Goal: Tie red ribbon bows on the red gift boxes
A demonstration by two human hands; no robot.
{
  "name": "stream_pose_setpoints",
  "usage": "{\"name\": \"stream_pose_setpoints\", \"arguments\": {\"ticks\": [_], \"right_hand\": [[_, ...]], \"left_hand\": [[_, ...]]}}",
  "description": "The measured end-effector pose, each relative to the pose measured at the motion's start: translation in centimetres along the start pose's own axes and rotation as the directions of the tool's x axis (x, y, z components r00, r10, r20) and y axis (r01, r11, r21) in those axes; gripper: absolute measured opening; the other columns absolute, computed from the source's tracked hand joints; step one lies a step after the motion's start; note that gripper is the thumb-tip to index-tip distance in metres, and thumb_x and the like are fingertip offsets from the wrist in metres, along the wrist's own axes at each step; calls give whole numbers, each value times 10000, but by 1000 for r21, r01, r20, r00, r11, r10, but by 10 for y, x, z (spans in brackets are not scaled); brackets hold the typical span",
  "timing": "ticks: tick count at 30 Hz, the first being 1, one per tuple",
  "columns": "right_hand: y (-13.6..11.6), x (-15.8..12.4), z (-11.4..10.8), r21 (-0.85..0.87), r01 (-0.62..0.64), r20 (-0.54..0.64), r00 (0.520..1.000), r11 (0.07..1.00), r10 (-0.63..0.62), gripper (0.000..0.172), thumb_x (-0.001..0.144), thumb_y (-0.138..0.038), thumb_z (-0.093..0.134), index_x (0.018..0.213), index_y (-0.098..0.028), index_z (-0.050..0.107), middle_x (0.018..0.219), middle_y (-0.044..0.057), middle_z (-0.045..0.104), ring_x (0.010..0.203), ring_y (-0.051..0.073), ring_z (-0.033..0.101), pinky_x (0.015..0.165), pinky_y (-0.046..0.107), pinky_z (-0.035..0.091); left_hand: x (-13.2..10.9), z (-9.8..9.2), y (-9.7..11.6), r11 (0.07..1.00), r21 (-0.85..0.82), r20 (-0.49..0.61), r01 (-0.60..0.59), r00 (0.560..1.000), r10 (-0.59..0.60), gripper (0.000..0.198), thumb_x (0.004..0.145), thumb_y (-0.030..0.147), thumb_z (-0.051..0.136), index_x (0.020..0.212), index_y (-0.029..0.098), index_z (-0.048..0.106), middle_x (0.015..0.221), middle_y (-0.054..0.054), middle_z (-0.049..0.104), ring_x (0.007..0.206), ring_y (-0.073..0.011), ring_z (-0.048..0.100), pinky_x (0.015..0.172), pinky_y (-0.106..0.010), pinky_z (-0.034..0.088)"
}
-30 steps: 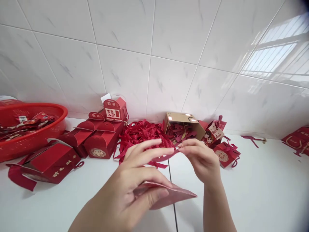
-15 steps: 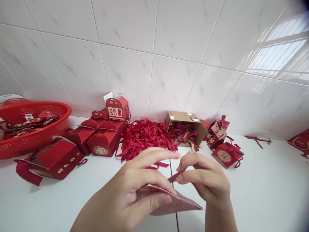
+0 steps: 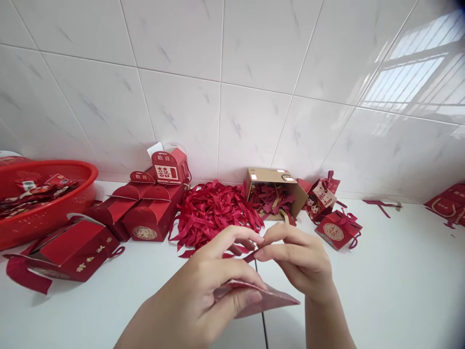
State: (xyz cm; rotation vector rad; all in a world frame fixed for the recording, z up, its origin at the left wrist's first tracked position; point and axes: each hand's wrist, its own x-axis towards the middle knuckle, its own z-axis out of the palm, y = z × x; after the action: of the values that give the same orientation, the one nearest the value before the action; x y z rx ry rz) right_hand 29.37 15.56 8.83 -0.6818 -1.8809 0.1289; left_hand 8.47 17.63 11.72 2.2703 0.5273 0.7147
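White tiled wall behind, white tabletop below. Red perforated plastic basket far left, wrappers inside. Left hand angles up from bottom left, thumb underneath, index above, pressed toward each other; other fingers arch forward, slightly spread. Loose heap of red ribbons beyond it. Right hand on near-upright forearm, bent inward, fingertips pinched together. Hands' fingertips nearly meet; contact unclear. Open brown cardboard box just beyond right hand, dark red pieces inside. Flat pinkish-red folded card pinched in left thumb and index, above tabletop. Narrow dark red strip at right fingertips, mostly hidden.
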Motion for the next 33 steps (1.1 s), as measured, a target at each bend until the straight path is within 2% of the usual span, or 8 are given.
{"name": "stream_pose_setpoints", "arguments": {"ticks": [9,17,21,25,27,29,31,33], "right_hand": [[6,-2,6,-92,55,-144,987,994,-68,421,794,40,541,1053,-256,690,817,47,650,693,153,609,573,280,516],[11,-3,-6,-165,-25,-125,992,986,4,384,821,14,534,1010,-272,706,847,43,654,726,153,634,596,274,520],[2,-12,-36,-262,-152,-382,923,953,42,306,790,-22,611,932,-265,733,851,42,653,736,180,609,561,301,465],[-26,-21,-44,-127,-157,-586,809,979,53,165,785,-127,678,864,-260,735,736,38,630,678,211,579,551,357,441],[-39,-21,-36,7,-90,-535,841,996,80,102,822,-184,663,892,-236,717,649,29,601,598,194,550,551,371,457],[-47,-17,-25,125,-66,-346,932,990,105,87,860,-197,622,911,-211,691,614,24,592,555,176,535,530,355,460],[-47,-10,-14,147,-62,-126,989,987,80,119,873,-131,578,916,-199,666,656,34,612,598,176,558,536,336,460],[-42,-3,-5,53,-63,-50,997,997,66,200,849,-35,554,924,-195,646,751,45,606,690,174,563,584,330,456]], "left_hand": [[5,2,-5,999,30,-48,-28,998,30,193,883,172,551,927,279,706,1260,-36,488,1217,-202,423,983,-312,458],[11,-5,-8,997,-71,-117,-4,993,-4,140,856,229,601,860,257,739,1287,-45,552,1230,-226,466,1033,-372,414],[12,-14,-9,934,-309,-318,177,907,-277,161,844,312,612,854,210,736,1039,-73,705,943,-215,661,815,-311,540],[15,-12,-8,831,-502,-399,240,788,-469,198,784,348,672,856,177,741,697,-40,724,596,-178,660,542,-253,526],[17,-8,-7,841,-500,-454,207,764,-458,167,756,331,705,801,175,746,690,-34,731,612,-171,664,540,-225,516],[18,-4,-5,859,-477,-484,186,760,-433,139,754,312,711,775,180,749,703,-28,739,638,-165,671,548,-204,512],[19,-2,-4,885,-431,-478,174,788,-388,116,770,287,697,777,187,755,743,-26,748,678,-165,678,584,-201,519],[19,0,-3,915,-374,-467,151,822,-326,108,790,260,677,792,191,760,803,-29,754,734,-170,684,639,-210,527]]}}
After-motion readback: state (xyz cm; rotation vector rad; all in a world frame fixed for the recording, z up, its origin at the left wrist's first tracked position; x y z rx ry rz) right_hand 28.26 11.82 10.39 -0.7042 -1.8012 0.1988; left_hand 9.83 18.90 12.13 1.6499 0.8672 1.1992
